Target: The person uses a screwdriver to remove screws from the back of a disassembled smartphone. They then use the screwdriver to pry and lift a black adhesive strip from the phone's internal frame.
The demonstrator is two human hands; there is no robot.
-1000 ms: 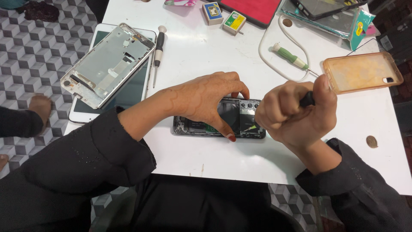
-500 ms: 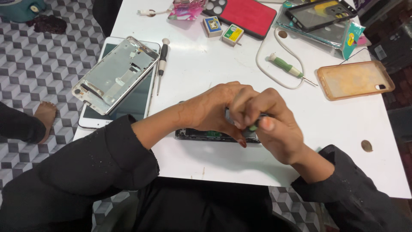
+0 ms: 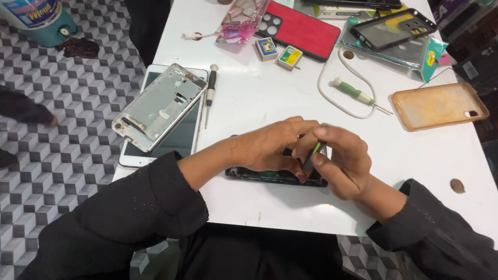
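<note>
Right fingers: the right hand [image 3: 345, 163], just right of centre frame, pinches a slim green-handled tool [image 3: 313, 155] between thumb and forefinger, tip angled down onto the opened phone [image 3: 275, 176]; the pinch looks chosen for fine control.
Left fingers: the left hand [image 3: 270, 145] arches over the phone with fingers pressed together and curled, tips on the upper edge, seemingly to stop it from sliding.
Phone: dark, back off, lying flat at lower centre, mostly hidden under both hands; only its near edge shows.
Set aside, left: a bare silver phone frame [image 3: 158, 106] rests tilted on a white-edged tablet [image 3: 179, 137], with a black-handled screwdriver [image 3: 209, 93] just beside them, clear of the work yet within reach.
Set aside, right: a green-handled screwdriver [image 3: 358, 95] lies inside a loop of white cable [image 3: 327, 93]; an orange phone case [image 3: 438, 105] sits at the right edge.
Far edge: a red case [image 3: 306, 31], two small boxes [image 3: 278, 53] and a dark case [image 3: 391, 28] on packaging.
Surface: a white table [image 3: 259, 202], scuffed.
Room: grey cube-patterned floor tiles [image 3: 62, 155]; a teal bucket [image 3: 39, 21] at upper left.
</note>
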